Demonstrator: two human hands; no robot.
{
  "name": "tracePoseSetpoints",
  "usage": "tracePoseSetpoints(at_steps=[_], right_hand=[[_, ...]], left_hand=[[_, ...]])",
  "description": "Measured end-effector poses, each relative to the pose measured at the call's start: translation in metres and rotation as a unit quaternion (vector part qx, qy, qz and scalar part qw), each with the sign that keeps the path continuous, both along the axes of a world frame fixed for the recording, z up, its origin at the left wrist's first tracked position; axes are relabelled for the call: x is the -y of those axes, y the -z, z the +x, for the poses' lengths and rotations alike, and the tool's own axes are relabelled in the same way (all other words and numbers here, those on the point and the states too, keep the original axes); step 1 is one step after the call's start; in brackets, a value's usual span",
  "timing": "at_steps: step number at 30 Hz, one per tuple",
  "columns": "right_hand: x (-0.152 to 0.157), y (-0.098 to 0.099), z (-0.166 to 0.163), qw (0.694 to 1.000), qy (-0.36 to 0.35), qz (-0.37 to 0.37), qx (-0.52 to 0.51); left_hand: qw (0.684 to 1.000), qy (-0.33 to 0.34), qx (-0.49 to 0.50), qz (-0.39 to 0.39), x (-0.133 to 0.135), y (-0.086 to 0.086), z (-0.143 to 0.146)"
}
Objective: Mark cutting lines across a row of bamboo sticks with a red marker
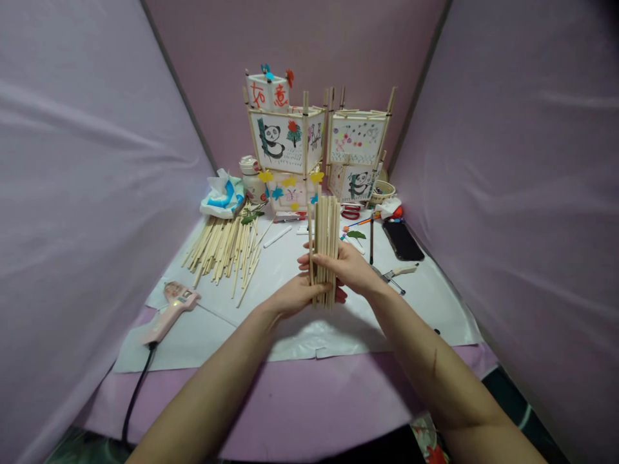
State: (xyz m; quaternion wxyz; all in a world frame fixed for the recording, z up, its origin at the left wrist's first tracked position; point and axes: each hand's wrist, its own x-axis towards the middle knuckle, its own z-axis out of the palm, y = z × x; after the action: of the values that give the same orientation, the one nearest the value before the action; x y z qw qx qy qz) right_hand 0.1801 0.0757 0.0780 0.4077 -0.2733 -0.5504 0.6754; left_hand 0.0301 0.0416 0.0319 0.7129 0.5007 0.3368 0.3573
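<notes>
Both of my hands hold one upright bundle of wooden sticks (325,232) above the middle of the table. My left hand (294,295) wraps its lower part from the left, fingers closed round it. From the right, my right hand (349,265) grips the same bundle, fingers curled across its front. The sticks stand nearly vertical, and their lower ends are about level with my left hand.
A loose pile of sticks (226,248) lies at the left. A pink glue gun (169,312) with a black cord rests near the left edge. Paper lanterns (309,138) stand at the back. A black phone (403,240), scissors (351,211) and pens lie at the right. White sheets (290,270) cover the table.
</notes>
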Motion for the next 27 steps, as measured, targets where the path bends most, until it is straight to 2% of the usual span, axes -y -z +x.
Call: tracePoseSetpoints(at_steps=[2,5,9,11,15,21,24,27], right_hand=[[-0.005,-0.014,0.002,0.999,-0.019,0.044,0.007],[-0.010,-0.019,0.003,0.996,-0.046,0.069,0.017],[-0.013,-0.007,0.000,0.997,-0.062,0.055,0.005],[-0.012,-0.003,-0.001,0.997,-0.068,0.046,0.006],[-0.009,-0.006,-0.004,0.996,-0.075,0.044,0.014],[-0.005,-0.012,-0.008,0.996,-0.086,0.009,0.000],[-0.005,-0.010,-0.008,0.995,-0.099,-0.004,-0.018],[-0.004,-0.007,-0.008,0.992,-0.117,-0.005,-0.043]], left_hand=[[0.998,-0.011,-0.034,0.045,-0.010,-0.008,-0.002],[0.994,-0.029,-0.073,0.081,-0.015,-0.003,-0.005],[0.992,-0.025,-0.102,0.067,-0.009,0.017,-0.009],[0.994,-0.025,-0.092,0.057,-0.007,0.021,-0.009],[0.993,-0.030,-0.082,0.077,-0.007,0.017,-0.007],[0.980,-0.050,-0.149,0.121,-0.007,0.015,0.000],[0.982,-0.063,-0.134,0.116,-0.005,0.017,0.002],[0.985,-0.050,-0.108,0.129,-0.004,0.019,0.004]])
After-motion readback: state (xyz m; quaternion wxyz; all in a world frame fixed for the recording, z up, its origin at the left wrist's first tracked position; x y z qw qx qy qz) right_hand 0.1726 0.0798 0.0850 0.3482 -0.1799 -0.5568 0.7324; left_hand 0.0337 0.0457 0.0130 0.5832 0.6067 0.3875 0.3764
